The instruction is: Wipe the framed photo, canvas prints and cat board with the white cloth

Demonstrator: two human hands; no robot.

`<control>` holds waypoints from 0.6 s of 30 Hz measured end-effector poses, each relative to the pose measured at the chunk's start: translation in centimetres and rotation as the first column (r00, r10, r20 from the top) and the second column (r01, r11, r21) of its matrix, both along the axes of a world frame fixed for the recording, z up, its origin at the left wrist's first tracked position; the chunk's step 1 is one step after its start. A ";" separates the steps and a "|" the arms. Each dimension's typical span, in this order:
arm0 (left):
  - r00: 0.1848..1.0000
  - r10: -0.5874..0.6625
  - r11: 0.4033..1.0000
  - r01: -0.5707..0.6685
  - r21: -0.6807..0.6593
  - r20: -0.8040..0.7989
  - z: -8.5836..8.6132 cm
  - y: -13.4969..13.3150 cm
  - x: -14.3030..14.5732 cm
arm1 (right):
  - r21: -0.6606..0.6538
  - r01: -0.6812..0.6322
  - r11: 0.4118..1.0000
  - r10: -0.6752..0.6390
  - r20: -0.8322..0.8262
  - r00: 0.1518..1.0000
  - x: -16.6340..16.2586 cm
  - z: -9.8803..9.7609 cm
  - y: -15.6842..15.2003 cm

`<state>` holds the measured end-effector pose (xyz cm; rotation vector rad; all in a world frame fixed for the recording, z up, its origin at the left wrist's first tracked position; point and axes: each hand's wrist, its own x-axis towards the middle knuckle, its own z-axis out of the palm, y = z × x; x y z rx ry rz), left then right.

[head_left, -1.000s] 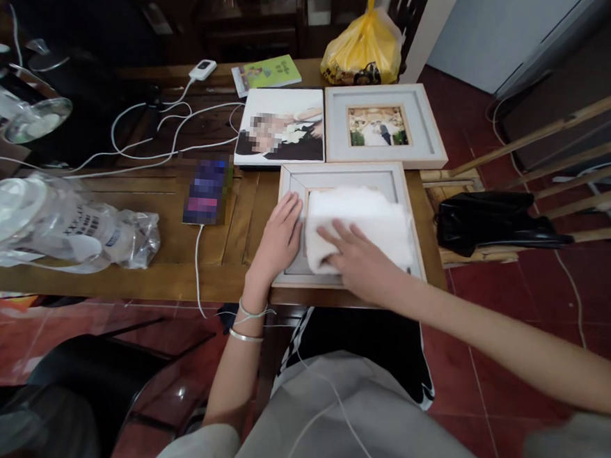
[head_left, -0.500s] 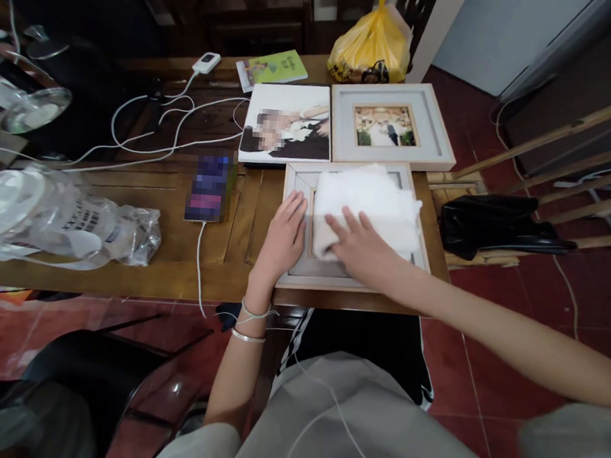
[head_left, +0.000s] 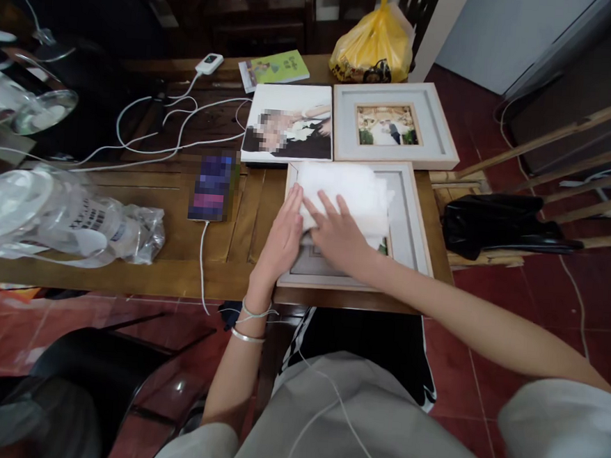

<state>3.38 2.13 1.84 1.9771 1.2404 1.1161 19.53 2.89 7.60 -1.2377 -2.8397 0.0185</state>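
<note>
Cloth lies on frame, under right grip, fingers spread flat, unclenched; left grip lies flat along frame's left edge, grasping nothing, presumably steadying it.

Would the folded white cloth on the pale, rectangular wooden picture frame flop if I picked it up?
Probably: the cloth has soft, uneven edges, so it may droop. It's likely light, looking fluffy. Pushed, it might wrinkle rather than roll, since it lies flat on the frame with the right hand spread on it.
</note>
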 end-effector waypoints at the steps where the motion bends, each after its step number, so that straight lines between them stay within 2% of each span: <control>1: 1.000 -0.005 1.000 0.005 -0.006 0.007 -0.1 0.0 0.0 | 0.018 0.012 1.000 -0.012 -0.001 1.000 -0.1 0.0 1.3; 5: 0.998 0.011 0.999 -0.013 0.029 0.069 -0.3 0.1 0.1 | 0.045 0.075 0.996 -0.073 -0.030 0.997 -1.2 0.3 5.6; 8: 0.993 0.015 0.997 -0.025 0.078 0.116 -0.4 0.2 0.2 | 0.031 0.135 0.990 -0.133 -0.049 0.990 -2.4 0.3 6.4; 12: 0.989 0.020 0.995 -0.034 0.095 0.145 -0.6 0.4 0.1 | 0.011 0.133 0.991 -0.133 -0.033 0.991 -2.9 0.3 3.4; 18: 0.997 0.010 0.999 -0.014 0.049 0.077 -0.4 0.5 -0.1 | -0.116 -0.104 0.988 0.111 0.056 0.992 0.1 2.0 -4.5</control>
